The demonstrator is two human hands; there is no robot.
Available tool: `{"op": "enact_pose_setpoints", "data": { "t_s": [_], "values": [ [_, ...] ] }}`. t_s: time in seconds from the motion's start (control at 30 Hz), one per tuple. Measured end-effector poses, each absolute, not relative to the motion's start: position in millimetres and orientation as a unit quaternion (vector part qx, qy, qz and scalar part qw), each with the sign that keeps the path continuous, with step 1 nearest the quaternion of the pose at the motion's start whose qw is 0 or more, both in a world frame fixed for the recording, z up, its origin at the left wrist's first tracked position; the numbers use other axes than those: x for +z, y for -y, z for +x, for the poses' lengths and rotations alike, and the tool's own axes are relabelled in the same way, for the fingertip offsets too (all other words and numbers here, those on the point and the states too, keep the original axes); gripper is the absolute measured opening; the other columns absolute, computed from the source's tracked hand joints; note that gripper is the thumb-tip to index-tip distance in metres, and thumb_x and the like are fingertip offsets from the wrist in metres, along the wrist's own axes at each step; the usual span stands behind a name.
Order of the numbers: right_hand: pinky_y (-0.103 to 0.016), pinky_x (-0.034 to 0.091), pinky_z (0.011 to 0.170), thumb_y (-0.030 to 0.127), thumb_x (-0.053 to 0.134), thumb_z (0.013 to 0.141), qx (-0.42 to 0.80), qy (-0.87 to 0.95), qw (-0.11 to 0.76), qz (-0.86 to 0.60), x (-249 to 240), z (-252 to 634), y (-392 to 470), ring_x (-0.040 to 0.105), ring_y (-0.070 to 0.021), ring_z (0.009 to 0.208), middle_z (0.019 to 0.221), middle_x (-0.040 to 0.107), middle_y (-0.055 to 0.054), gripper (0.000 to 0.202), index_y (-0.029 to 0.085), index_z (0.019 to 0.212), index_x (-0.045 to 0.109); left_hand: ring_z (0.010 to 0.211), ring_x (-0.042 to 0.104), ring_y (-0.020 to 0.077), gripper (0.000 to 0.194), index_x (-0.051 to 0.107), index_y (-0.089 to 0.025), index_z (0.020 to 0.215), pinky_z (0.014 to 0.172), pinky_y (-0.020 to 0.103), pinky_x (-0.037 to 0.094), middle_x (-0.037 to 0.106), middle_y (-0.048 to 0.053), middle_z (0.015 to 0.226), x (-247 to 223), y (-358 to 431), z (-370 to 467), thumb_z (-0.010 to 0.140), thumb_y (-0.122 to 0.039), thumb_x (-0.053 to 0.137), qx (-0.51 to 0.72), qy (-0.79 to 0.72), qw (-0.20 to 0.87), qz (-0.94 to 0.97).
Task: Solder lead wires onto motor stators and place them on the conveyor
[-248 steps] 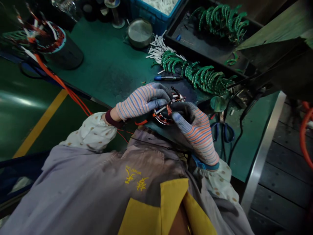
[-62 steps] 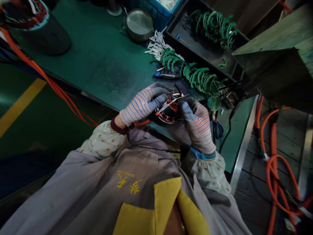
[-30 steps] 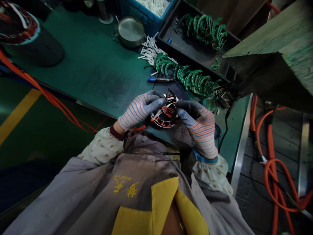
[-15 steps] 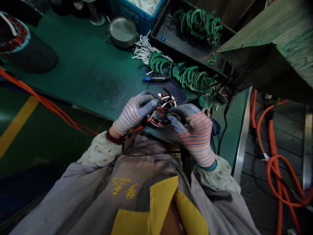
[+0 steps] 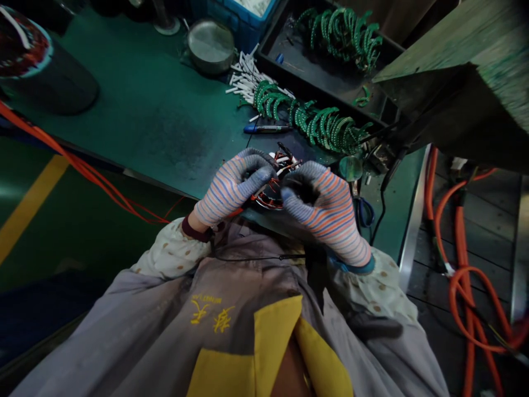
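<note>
A round wound part with copper wires and white sleeves (image 5: 270,197) sits at the table's front edge, partly covered by both gloved hands. My left hand (image 5: 242,182), in a striped glove with grey fingertips, is closed in a pinch at the part's left side; what it pinches is too small to make out. On the right side, my right hand (image 5: 322,204) has its thumb and fingers curled together by the wires, and anything between them is hidden. Just beyond the part lies a blue marker (image 5: 268,129).
Green toothed strips (image 5: 326,127) and white tubes (image 5: 247,77) lie behind the hands. Farther back are a black tray (image 5: 322,77), a blue bin (image 5: 231,19) and a round metal dish (image 5: 210,47). A dark cylinder (image 5: 61,77) stands left; blue-handled scissors (image 5: 366,212) lie right.
My right hand has shifted slightly right and its fingers are more rounded. My left hand stays at the part, now covering more of its left side. The whole view has shifted a little.
</note>
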State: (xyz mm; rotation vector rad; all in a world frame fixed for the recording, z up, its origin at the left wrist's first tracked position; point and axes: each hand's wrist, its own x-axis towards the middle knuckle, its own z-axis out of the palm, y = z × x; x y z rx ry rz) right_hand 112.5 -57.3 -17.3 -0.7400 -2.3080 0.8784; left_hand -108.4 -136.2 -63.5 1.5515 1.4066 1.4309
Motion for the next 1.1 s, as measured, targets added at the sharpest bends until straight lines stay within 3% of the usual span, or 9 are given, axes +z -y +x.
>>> {"op": "enact_pose_setpoints", "data": {
  "t_s": [0.1,0.2,0.47,0.7,0.9,1.1],
  "values": [
    [-0.041,0.066,0.097,0.047,0.08,0.11,0.423,0.816,0.285,-0.271,-23.3,110.3,54.0,0.076,-0.0241,0.093,0.101,0.083,-0.003,0.02,0.027,0.107,0.077,0.11,0.076,0.0265,0.067,0.074,-0.022,0.1,0.108,0.04,0.061,0.081,0.009,0.116,-66.4,133.7,-110.6,0.122,-0.083,0.058,0.525,-0.532,0.286,0.6],
    [-0.043,0.066,0.101,0.052,0.083,0.111,0.441,0.801,0.295,-0.276,-27.7,107.8,55.5,0.077,-0.0253,0.099,0.105,0.083,-0.004,0.025,0.028,0.107,0.075,0.105,0.074,0.026,0.07,0.069,-0.023,0.098,0.103,0.04,0.061,0.079,0.008,0.11,-68.0,132.0,-112.9,0.119,-0.089,0.056,0.525,-0.526,0.296,0.601],
    [-0.043,0.064,0.095,0.04,0.082,0.111,0.403,0.811,0.322,-0.277,-33.1,98.2,59.2,0.075,-0.0248,0.095,0.099,0.081,-0.003,0.02,0.028,0.1,0.071,0.103,0.073,0.0267,0.074,0.064,-0.024,0.094,0.102,0.041,0.062,0.075,0.008,0.104,-65.9,134.0,-113.7,0.117,-0.094,0.055,0.518,-0.534,0.307,0.593],
    [-0.042,0.063,0.093,0.045,0.085,0.11,0.414,0.804,0.316,-0.289,-34.5,95.0,59.1,0.074,-0.0238,0.093,0.097,0.08,-0.002,0.025,0.028,0.099,0.071,0.112,0.076,0.0279,0.06,0.068,-0.023,0.105,0.111,0.045,0.063,0.078,0.01,0.114,-74.9,137.8,-110.3,0.128,-0.075,0.048,0.506,-0.551,0.205,0.631],
    [-0.042,0.065,0.096,0.044,0.086,0.107,0.425,0.792,0.323,-0.296,-34.5,93.3,57.3,0.074,-0.0234,0.093,0.099,0.08,-0.002,0.024,0.028,0.098,0.071,0.115,0.077,0.0286,0.06,0.067,-0.024,0.11,0.113,0.047,0.065,0.077,0.011,0.116,-76.0,139.5,-108.7,0.129,-0.076,0.042,0.48,-0.569,0.179,0.643],
    [-0.039,0.065,0.089,0.049,0.084,0.103,0.546,0.765,0.23,-0.254,-15.1,102.2,42.4,0.071,-0.0219,0.088,0.094,0.079,0.0,0.026,0.025,0.103,0.077,0.127,0.079,0.0301,0.048,0.075,-0.023,0.121,0.124,0.05,0.065,0.081,0.014,0.127,-74.2,143.4,-107.1,0.132,-0.058,0.044,0.468,-0.555,0.179,0.663]
  ]
}}
